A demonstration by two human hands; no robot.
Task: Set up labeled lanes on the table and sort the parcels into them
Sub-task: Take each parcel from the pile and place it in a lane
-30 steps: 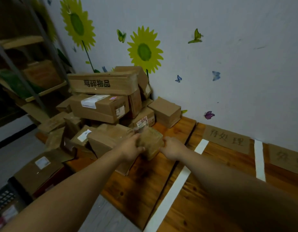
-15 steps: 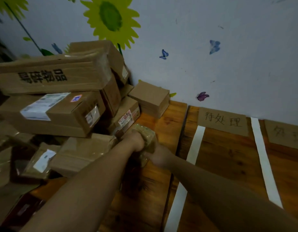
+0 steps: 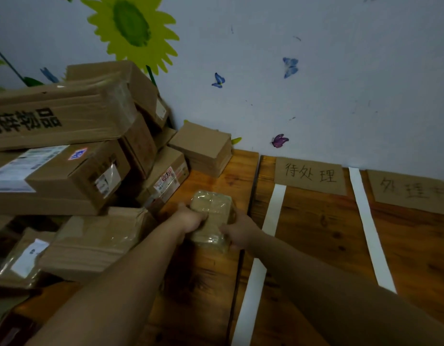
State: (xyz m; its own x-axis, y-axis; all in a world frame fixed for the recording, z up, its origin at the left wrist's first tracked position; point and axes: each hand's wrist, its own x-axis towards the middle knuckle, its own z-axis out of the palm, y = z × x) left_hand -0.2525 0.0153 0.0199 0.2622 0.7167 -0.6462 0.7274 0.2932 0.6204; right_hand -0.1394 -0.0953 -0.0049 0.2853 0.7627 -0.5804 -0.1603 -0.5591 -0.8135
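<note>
small parcel (image 3: 212, 219): cardboard, glossy clear tape | table (image 3: 323, 240): varnished grainy wood | lane strips (image 3: 273, 213): matt white | lane labels (image 3: 310, 175): matt cardboard

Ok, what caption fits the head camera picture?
Left hand and right hand hold a taped parcel beside the box pile.

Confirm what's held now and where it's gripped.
A small tape-wrapped parcel: left hand on its left side, right hand on its right side.
</note>
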